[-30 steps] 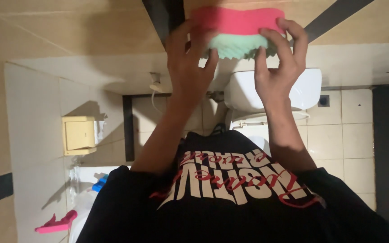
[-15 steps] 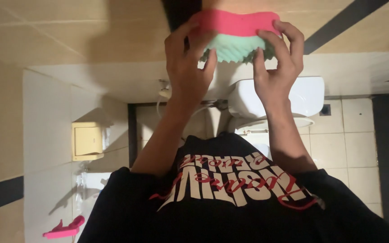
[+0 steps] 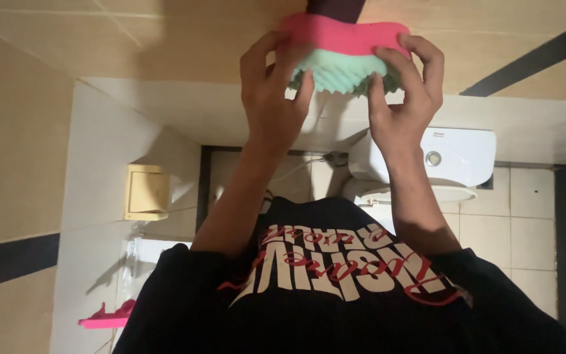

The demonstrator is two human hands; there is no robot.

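Both forearms extend upward in frame, roughly parallel, wrists straight. The left hand (image 3: 271,105) and right hand (image 3: 404,98) are raised side by side, backs toward the camera, fingers curled inward in a closed grasp, thumbs angled toward each other.

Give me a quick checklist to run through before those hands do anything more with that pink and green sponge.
1. Left hand grips the sponge: ok, fingers wrap its left end.
2. Right hand grips it too: ok, fingers hold the right end.
3. Ridged green side faces the person: ok, pink layer lies behind it.
4. Sponge wet or dry: cannot tell.
5. Toilet tank clear of the sponge: ok, the two are apart.
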